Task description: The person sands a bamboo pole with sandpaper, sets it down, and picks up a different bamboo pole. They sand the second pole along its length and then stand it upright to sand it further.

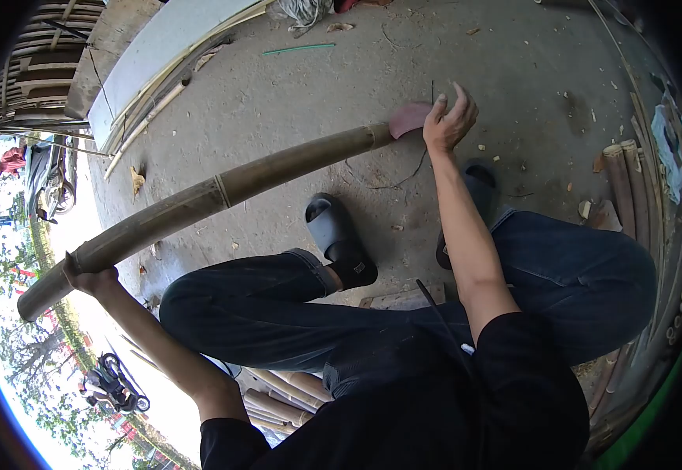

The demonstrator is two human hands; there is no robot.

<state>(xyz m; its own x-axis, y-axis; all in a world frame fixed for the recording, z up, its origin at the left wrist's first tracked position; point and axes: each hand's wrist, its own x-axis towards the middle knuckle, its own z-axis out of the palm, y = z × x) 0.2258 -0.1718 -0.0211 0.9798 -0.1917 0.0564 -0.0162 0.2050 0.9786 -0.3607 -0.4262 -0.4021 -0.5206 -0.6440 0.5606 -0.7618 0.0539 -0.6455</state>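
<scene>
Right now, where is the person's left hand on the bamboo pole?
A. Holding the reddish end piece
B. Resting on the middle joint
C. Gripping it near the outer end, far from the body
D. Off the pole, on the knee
C: the left hand wraps under the bamboo pole close to its far outer end, while the right hand is up at the other end beside the reddish piece.
</scene>
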